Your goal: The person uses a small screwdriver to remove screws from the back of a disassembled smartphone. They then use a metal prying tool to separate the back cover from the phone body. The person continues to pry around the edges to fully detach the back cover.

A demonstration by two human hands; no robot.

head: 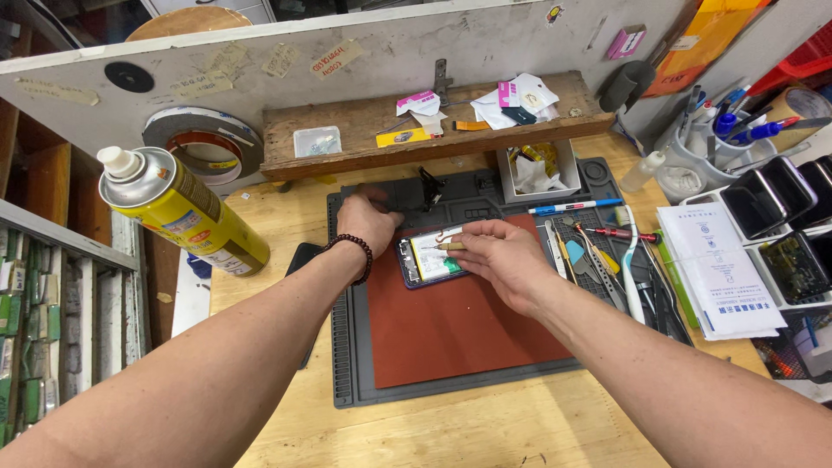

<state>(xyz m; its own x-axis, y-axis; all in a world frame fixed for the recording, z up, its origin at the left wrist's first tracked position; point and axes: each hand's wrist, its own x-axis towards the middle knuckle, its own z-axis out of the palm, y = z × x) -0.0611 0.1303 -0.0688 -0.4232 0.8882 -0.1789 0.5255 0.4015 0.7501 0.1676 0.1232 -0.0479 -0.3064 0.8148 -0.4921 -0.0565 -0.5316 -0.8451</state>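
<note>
We see the right hand (pixel 507 260) pinching a slim tan tool (pixel 450 246) over the opened dark-framed phone (pixel 431 258) at its nine o'clock, left hand (pixel 368 221) steadying the phone's eleven-o'clock corner.

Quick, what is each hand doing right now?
Left hand: curled, steadying the opened phone, gripping nothing.
Right hand: closed on a thin tool.

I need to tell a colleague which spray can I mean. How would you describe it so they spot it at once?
Start at the wooden workbench and look off its left edge, left of the dark work mat. There a yellow spray can leans tilted, its silver shoulder and white nozzle pointing up-left. It is the only aerosol can in sight.
</note>
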